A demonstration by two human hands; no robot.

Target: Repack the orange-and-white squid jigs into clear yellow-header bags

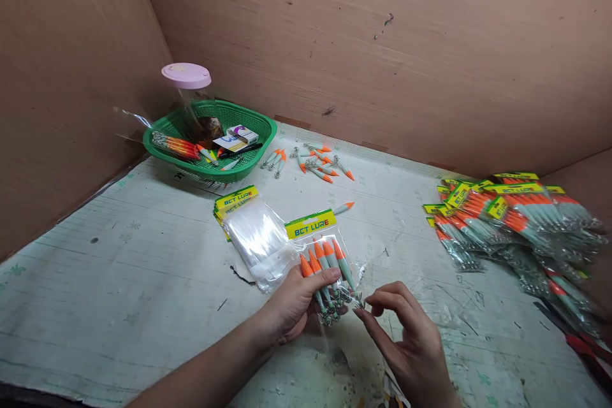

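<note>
My left hand (306, 303) is closed around a clear plastic bag with a yellow BCT LURE header (310, 224). Several orange-and-pale-green fishing lures (329, 254) lie in it side by side, tips toward the header and wire hooks toward me. My thumb presses across them from the front. Just to the right, the thumb and forefinger of my right hand (406, 338) pinch the hook end of the rightmost lure (345, 266). A stack of flat header bags (255, 233) lies left of the held bag. One loose lure (344, 208) rests behind it.
More loose lures (324, 162) are scattered near the back wall. A green basket (261, 118) at the back left holds a pink-lidded jar (186, 76), packets and lures. Filled lure bags (516, 210) are heaped on the right, near red-handled scissors (586, 344).
</note>
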